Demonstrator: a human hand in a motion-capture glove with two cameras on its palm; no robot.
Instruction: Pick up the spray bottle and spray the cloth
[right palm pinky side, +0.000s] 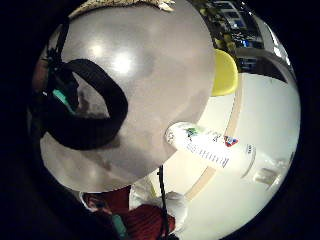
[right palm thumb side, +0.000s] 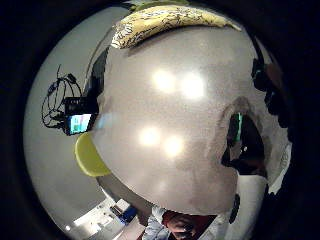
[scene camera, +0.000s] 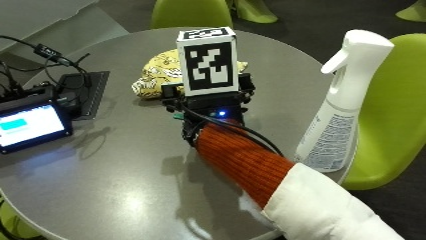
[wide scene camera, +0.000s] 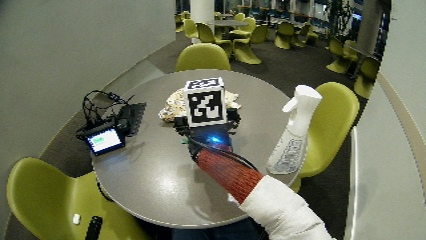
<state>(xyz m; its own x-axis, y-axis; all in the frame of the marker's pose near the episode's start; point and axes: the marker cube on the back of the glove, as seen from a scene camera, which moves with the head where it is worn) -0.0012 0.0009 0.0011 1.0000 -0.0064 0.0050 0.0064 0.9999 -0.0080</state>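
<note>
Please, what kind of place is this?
Probably an office lounge or cafeteria: a round grey table with lime-green chairs around it, and more tables and chairs of the same kind in the background.

The gloved right hand (scene camera: 210, 107) sat mostly hidden behind its own rig, so its fingers could not be read. That rig also covered part of the yellow patterned cloth (scene camera: 154, 75). The small screen (scene camera: 30, 125) was cut off at the outside view's edge.
</note>
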